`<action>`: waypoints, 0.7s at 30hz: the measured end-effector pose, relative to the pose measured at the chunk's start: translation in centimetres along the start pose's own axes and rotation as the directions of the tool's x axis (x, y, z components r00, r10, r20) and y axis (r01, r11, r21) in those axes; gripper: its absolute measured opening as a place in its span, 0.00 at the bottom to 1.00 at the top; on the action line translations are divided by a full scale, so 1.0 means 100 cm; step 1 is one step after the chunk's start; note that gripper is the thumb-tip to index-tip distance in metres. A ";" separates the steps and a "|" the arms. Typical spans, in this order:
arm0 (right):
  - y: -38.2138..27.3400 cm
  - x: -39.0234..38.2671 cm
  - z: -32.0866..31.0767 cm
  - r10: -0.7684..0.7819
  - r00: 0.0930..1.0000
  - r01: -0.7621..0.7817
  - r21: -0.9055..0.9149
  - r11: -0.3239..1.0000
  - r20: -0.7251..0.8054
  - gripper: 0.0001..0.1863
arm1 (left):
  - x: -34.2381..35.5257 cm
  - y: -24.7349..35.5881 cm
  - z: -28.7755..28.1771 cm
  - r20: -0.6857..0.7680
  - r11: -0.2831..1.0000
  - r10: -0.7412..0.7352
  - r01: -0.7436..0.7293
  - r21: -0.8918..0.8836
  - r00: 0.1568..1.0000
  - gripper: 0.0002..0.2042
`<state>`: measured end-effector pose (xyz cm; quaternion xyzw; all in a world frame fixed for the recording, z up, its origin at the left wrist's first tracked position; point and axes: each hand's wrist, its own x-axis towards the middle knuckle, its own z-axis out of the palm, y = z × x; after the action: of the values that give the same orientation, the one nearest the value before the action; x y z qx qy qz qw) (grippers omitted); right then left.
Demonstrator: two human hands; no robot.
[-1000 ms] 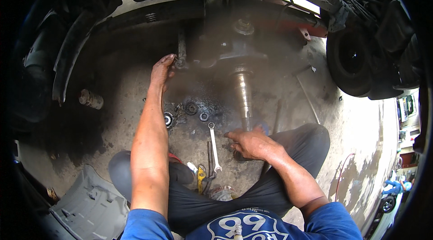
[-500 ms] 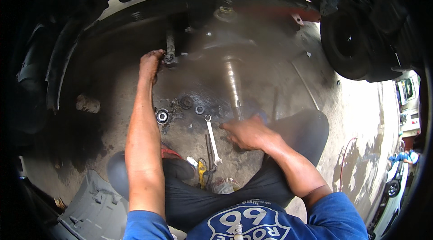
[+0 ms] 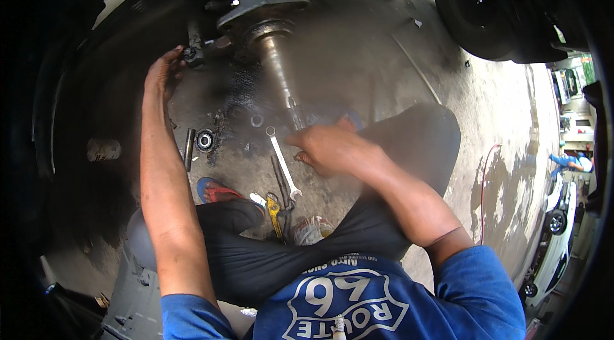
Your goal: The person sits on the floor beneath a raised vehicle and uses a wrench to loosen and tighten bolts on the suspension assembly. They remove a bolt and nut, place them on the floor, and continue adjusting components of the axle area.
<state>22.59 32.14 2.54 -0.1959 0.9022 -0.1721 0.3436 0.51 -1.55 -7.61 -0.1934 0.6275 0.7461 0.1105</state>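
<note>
The steering knuckle (image 3: 262, 0), the largest piece, hangs ahead of the right grip (image 3: 334, 148), its bare shaft (image 3: 276, 70) running back to that grip; no ring or nut shows along the visible length, so that stretch looks stripped. The right grip is half curled at the shaft's tip, and whether it clasps it cannot be told. The left grip (image 3: 162, 76) has its fingers partly bent against the rod end (image 3: 193, 55), just to its right; how firmly they hold, and whether that joint is fastened, is unclear, so what is left there cannot be judged. The wrench (image 3: 284, 162) lies unused on the floor, left of and behind the right grip; the bearing (image 3: 204, 140) and smaller ring (image 3: 257, 120) lie off the shaft, between the grips. Compared with half a second ago, the view has swung, the knuckle's flange shows more clearly, and a short cylinder (image 3: 189, 149) has appeared beside the left forearm.
</note>
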 end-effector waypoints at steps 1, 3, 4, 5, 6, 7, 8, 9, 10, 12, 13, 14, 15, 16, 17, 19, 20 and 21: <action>0.001 -0.001 0.001 0.004 1.000 -0.004 -0.003 1.000 0.004 0.23 | 0.001 -0.002 0.000 -0.021 1.000 0.022 -0.022 0.022 1.000 0.15; 0.003 -0.002 0.001 0.002 1.000 -0.002 -0.010 1.000 -0.022 0.24 | 0.005 -0.003 -0.002 0.010 0.998 0.063 -0.063 -0.019 0.998 0.13; 0.004 -0.002 0.001 0.020 1.000 -0.020 -0.008 1.000 -0.016 0.24 | 0.006 -0.004 -0.003 0.048 0.997 0.043 -0.039 -0.073 0.998 0.13; 0.004 -0.003 0.000 0.023 1.000 -0.023 -0.008 1.000 -0.008 0.23 | 0.008 -0.005 -0.003 0.054 0.993 0.031 -0.024 -0.112 0.998 0.13; 0.005 -0.003 0.000 0.014 1.000 -0.014 -0.010 1.000 -0.022 0.23 | 0.009 -0.005 -0.006 0.064 0.978 0.036 -0.022 -0.208 0.997 0.13; 0.005 -0.003 0.000 0.029 1.000 -0.029 -0.029 0.999 -0.010 0.23 | 0.009 -0.004 -0.010 0.067 0.956 0.052 -0.031 -0.292 0.996 0.14; 0.006 -0.003 0.000 0.008 1.000 -0.008 -0.003 1.000 -0.018 0.23 | 0.010 -0.002 -0.015 0.031 0.927 0.056 -0.041 -0.374 0.998 0.14; 0.008 -0.003 0.000 0.016 1.000 -0.016 0.005 1.000 0.001 0.22 | 0.011 0.001 -0.022 0.036 0.910 0.088 -0.065 -0.409 0.996 0.15; 0.010 -0.003 0.001 0.034 0.999 -0.034 -0.004 0.999 0.028 0.22 | 0.012 0.002 -0.030 0.005 0.891 0.101 -0.088 -0.445 0.995 0.15; 0.016 -0.003 0.005 0.018 1.000 -0.017 -0.019 1.000 0.019 0.22 | 0.021 0.002 -0.046 -0.035 0.865 0.091 -0.096 -0.493 0.995 0.19; 0.019 -0.004 0.008 -0.009 1.000 0.009 -0.031 0.999 -0.011 0.21 | 0.027 -0.005 -0.053 -0.086 0.855 0.057 -0.093 -0.510 0.995 0.20; 0.021 -0.004 0.009 0.003 0.999 -0.004 0.006 1.000 0.041 0.21 | 0.033 -0.017 -0.063 -0.135 0.845 0.021 -0.090 -0.527 0.991 0.20; 0.021 -0.005 0.011 -0.006 0.998 0.003 0.050 0.999 0.061 0.20 | 0.040 -0.032 -0.077 -0.144 0.828 0.007 -0.086 -0.554 0.990 0.21; 0.021 -0.006 0.009 0.007 0.998 -0.014 0.106 0.994 0.066 0.19 | 0.041 -0.054 -0.096 -0.072 0.881 0.001 -0.035 -0.471 0.997 0.21; 0.018 -0.008 0.009 -0.083 0.977 0.087 0.008 0.996 -0.198 0.13 | 0.046 -0.082 -0.108 -0.059 0.948 -0.032 0.012 -0.319 0.998 0.20; 0.016 -0.015 -0.003 -0.053 0.993 0.050 -0.023 0.998 -0.103 0.05 | 0.051 -0.153 -0.133 -0.090 0.956 -0.172 0.144 -0.255 0.981 0.21; 0.016 -0.026 -0.009 -0.144 0.939 0.139 -0.039 0.990 -0.311 0.04 | 0.062 -0.182 -0.139 -0.065 0.968 -0.250 0.248 -0.038 0.966 0.17; 0.017 -0.034 -0.024 -0.030 0.999 0.026 -0.097 0.995 -0.036 0.14 | 0.070 -0.208 -0.144 -0.002 0.917 -0.271 0.259 0.303 0.962 0.12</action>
<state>22.89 35.63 5.32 -0.2215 0.9129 -0.1369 0.3144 4.88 -12.29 -31.14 -0.2428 0.6993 0.6238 0.2510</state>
